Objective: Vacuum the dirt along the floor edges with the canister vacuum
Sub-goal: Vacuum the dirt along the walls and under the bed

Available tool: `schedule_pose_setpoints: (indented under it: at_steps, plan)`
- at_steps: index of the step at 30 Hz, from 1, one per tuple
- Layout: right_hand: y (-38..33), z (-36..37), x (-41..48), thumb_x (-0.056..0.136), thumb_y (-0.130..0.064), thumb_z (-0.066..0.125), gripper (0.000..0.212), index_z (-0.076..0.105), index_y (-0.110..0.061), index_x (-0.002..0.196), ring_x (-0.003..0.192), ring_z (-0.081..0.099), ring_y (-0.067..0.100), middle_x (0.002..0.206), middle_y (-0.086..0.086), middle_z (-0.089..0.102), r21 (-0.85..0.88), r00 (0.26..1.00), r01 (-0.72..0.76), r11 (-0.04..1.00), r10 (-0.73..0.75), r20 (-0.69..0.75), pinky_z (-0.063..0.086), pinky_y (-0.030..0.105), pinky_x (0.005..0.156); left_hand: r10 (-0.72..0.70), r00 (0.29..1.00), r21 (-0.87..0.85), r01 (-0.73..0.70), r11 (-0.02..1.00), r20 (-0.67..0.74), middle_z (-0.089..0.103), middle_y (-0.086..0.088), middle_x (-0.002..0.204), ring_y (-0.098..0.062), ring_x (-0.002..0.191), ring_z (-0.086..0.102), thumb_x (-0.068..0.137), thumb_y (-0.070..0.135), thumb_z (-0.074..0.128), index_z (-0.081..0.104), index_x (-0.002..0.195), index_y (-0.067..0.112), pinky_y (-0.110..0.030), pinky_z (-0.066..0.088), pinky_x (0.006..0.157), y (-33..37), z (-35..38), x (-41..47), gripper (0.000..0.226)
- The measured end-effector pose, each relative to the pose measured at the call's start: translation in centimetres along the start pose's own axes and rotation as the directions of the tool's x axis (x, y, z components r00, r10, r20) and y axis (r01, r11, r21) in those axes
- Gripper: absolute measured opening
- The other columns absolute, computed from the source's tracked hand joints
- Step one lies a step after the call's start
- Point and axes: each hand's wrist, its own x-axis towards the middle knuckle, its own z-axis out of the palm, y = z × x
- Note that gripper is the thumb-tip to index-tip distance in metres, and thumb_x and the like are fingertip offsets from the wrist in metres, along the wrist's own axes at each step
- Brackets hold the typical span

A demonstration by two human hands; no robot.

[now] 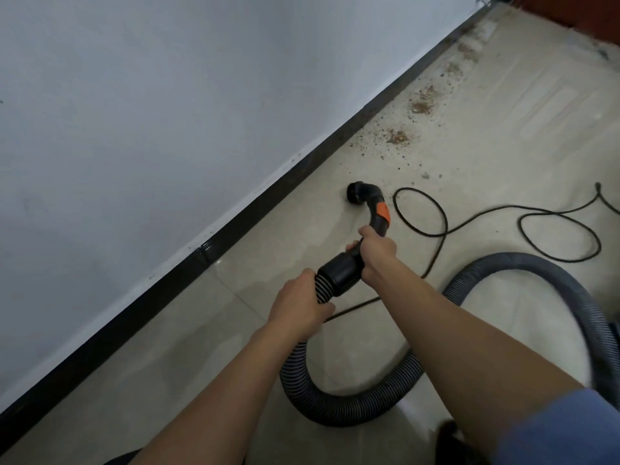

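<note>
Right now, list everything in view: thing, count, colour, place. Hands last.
curved wand: one, black with an orange band, nozzle end low at the floor, short of the dirt
hose: one, dark grey and ribbed, looping across the floor at right and below the hands
power cord: one, black, in loose loops on the floor right of the wand
dirt: several patches, brown, along the skirting board beyond the nozzle
skirting board: one, black, at the wall's foot
wall: one, pale grey-white, left
floor: one, beige tiles
sleeve: one, blue, bottom right
left hand: grips the hose behind its black cuff
right hand: grips the wand ahead of the cuff
</note>
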Motion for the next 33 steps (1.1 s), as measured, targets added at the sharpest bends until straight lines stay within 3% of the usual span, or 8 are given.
schedule_pose_setpoints:
  at_steps: [3,6,12,15,19,25,29,33]
  plan:
    - [-1.0,2.2,0.4,0.098,-0.016,0.057,0.027,0.05,-0.003,0.12,0.058,0.058,0.019,0.078,0.009,0.057,-0.083,0.998,0.008,0.997,-0.003,0.064,0.05,0.032,0.051,-0.025,0.998,-0.071,0.022,0.997,-0.052,0.058,-0.005,0.096,-0.02,0.084,0.059,0.082,0.023,0.07,0.049,0.111,0.013,-0.034,0.052,0.071,-0.1,-0.6,0.4,0.037]
    - [-0.9,2.2,0.2,0.097,-0.017,0.058,0.027,0.051,-0.002,0.119,0.059,0.058,0.02,0.08,0.01,0.057,-0.13,0.995,0.003,0.992,0.011,0.103,0.05,0.032,0.052,-0.047,0.999,-0.031,0.047,0.998,-0.009,0.056,-0.006,0.1,-0.022,0.089,0.059,0.082,0.02,0.069,0.046,0.111,0.013,-0.034,0.052,0.073,0.1,-0.4,0.5,0.038]
    - [3.4,-5.9,-1.5,0.097,-0.013,0.055,0.01,0.052,-0.004,0.094,0.054,0.056,0.021,0.068,0.009,0.055,0.189,0.985,-0.02,0.982,0.052,-0.166,0.053,0.035,0.058,0.028,0.959,0.179,-0.081,0.981,0.282,0.056,-0.006,0.109,-0.022,0.099,0.056,0.079,0.017,0.069,0.047,0.102,0.017,-0.032,0.05,0.082,1.0,1.9,-0.1,0.032]
    - [4.7,-8.5,-2.0,0.096,-0.015,0.056,0.013,0.055,-0.003,0.094,0.055,0.058,0.022,0.066,0.009,0.059,0.22,0.961,0.003,0.975,0.058,-0.27,0.054,0.035,0.058,0.06,0.933,0.19,-0.135,0.972,0.354,0.056,-0.006,0.109,-0.022,0.099,0.057,0.08,0.018,0.069,0.046,0.099,0.02,-0.035,0.051,0.084,1.3,3.4,-0.6,0.03]
    - [2.5,-7.3,-1.0,0.096,-0.017,0.055,0.015,0.054,-0.004,0.104,0.055,0.058,0.021,0.072,0.009,0.059,0.198,0.966,0.02,0.98,0.033,-0.258,0.053,0.031,0.054,0.108,0.969,0.14,-0.141,0.98,0.221,0.059,-0.008,0.108,-0.022,0.095,0.058,0.082,0.018,0.065,0.049,0.108,0.015,-0.031,0.049,0.076,1.6,3.3,0.2,0.031]
    - [-1.1,-2.7,0.9,0.098,-0.016,0.055,0.017,0.049,-0.006,0.11,0.056,0.056,0.02,0.069,0.008,0.054,0.083,0.999,-0.03,0.996,0.033,-0.034,0.055,0.034,0.059,0.081,0.997,0.026,-0.081,0.996,-0.005,0.056,-0.001,0.092,-0.017,0.079,0.056,0.082,0.018,0.067,0.05,0.109,0.015,-0.025,0.039,0.055,1.5,2.2,1.6,0.032]
    - [-1.1,-3.5,1.4,0.098,-0.016,0.055,0.014,0.051,-0.005,0.106,0.055,0.055,0.019,0.07,0.008,0.054,0.121,0.998,-0.042,0.992,0.047,-0.046,0.053,0.032,0.056,0.083,0.996,0.032,-0.082,0.996,-0.028,0.058,0.0,0.092,-0.019,0.083,0.058,0.08,0.015,0.067,0.053,0.106,0.016,-0.029,0.046,0.064,2.1,2.7,2.3,0.029]
    - [-0.1,-7.4,2.1,0.097,-0.015,0.055,0.009,0.051,-0.008,0.094,0.054,0.055,0.02,0.069,0.007,0.056,0.249,0.98,-0.011,0.968,0.06,-0.19,0.054,0.034,0.057,0.153,0.985,0.064,-0.158,0.985,0.083,0.059,0.0,0.099,-0.02,0.09,0.058,0.08,0.015,0.065,0.055,0.105,0.018,-0.03,0.048,0.072,3.1,4.5,3.0,0.028]
